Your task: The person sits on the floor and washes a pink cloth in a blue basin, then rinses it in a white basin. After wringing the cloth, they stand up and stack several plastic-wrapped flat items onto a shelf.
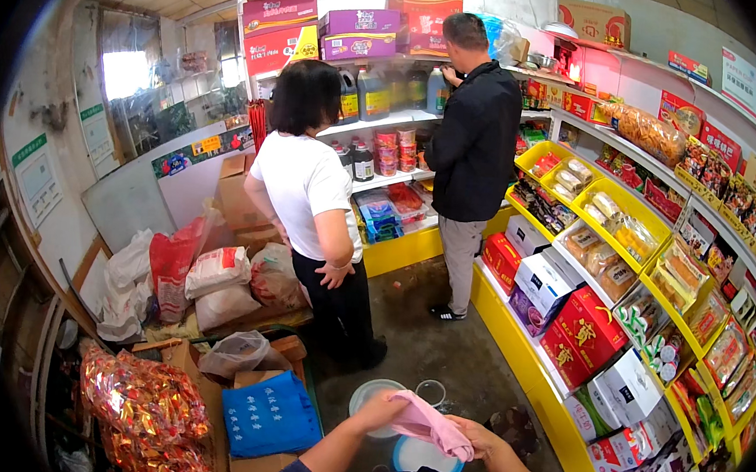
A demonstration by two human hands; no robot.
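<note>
A pink cloth [429, 423] is stretched between my two hands, above the floor in front of me. My left hand [377, 412] grips its left end, and my right hand [477, 437] holds the right end, where the cloth looks bunched. Beneath it is a blue-rimmed round basin [425, 458] with a whitish inside; my body covers its near edge. A pale round tub [363, 396] stands behind my left hand and the cloth, partly hidden by them. Just beyond the cloth lies a small round ring-like item [431, 391], possibly a lid or a bowl.
Ahead, a person in a white top [309, 192] and a person in a dark jacket [480, 144] face stocked shelves. Tiered yellow shelving [525, 384] runs along the right. At left are cardboard boxes with a blue cloth bag [271, 414], shiny wrapped packets [143, 400] and sacks [217, 274].
</note>
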